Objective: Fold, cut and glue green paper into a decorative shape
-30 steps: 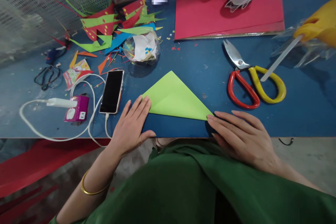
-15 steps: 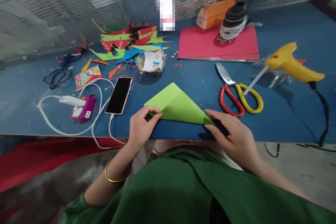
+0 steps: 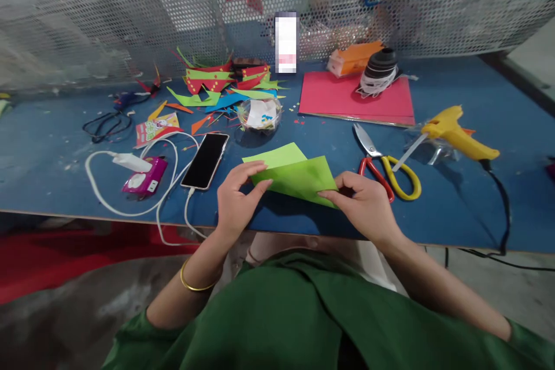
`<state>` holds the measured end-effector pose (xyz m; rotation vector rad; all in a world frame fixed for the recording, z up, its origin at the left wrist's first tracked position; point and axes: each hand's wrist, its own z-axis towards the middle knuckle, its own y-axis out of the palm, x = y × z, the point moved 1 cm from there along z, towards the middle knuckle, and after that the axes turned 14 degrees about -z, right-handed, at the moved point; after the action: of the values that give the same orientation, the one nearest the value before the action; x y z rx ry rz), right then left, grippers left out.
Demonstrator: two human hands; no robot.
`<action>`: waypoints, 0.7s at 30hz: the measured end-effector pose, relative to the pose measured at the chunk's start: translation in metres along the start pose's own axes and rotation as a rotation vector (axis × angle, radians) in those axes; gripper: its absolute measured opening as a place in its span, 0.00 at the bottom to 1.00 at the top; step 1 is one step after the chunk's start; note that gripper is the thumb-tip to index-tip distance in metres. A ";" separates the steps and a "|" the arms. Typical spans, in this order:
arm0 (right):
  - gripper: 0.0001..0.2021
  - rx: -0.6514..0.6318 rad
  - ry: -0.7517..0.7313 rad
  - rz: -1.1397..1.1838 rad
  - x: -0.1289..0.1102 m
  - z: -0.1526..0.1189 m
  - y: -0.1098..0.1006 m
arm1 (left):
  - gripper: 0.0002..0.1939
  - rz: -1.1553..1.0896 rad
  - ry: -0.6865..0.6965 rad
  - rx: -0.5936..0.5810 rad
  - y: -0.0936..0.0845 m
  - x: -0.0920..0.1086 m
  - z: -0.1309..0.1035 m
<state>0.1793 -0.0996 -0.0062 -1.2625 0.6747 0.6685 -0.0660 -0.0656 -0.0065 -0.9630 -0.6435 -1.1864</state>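
Observation:
A folded sheet of light green paper (image 3: 299, 180) is held between my two hands over the front of the blue table. My left hand (image 3: 240, 196) pinches its left end between thumb and fingers. At the right end, my right hand (image 3: 362, 201) grips the paper the same way. A darker green flap faces me, and a paler part (image 3: 277, 154) shows behind it. Scissors (image 3: 381, 165) with one red and one yellow handle lie just past my right hand. To the left of my left hand lies a black-screened phone (image 3: 205, 162) with a white cable plugged in.
A yellow glue gun (image 3: 459, 134) lies at the right, its black cord over the front edge. Red paper sheets (image 3: 333, 95) carry a black spool (image 3: 381, 72). Behind stand a round clear container (image 3: 260, 114) and cut paper pieces (image 3: 208, 84). A purple power adapter (image 3: 147, 176) sits left.
The green paper went from a flat triangle on the table to a raised, folded strip. My right hand moved from the pointed corner to grip the right end. The camera view shifted.

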 end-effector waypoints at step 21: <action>0.16 0.109 0.415 0.749 0.012 -0.003 0.016 | 0.30 0.267 0.458 -0.075 0.004 0.003 -0.020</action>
<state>0.1741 -0.0985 -0.0253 -1.0373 1.5458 0.9638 -0.0629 -0.0842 -0.0146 -0.7732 -0.1023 -1.1434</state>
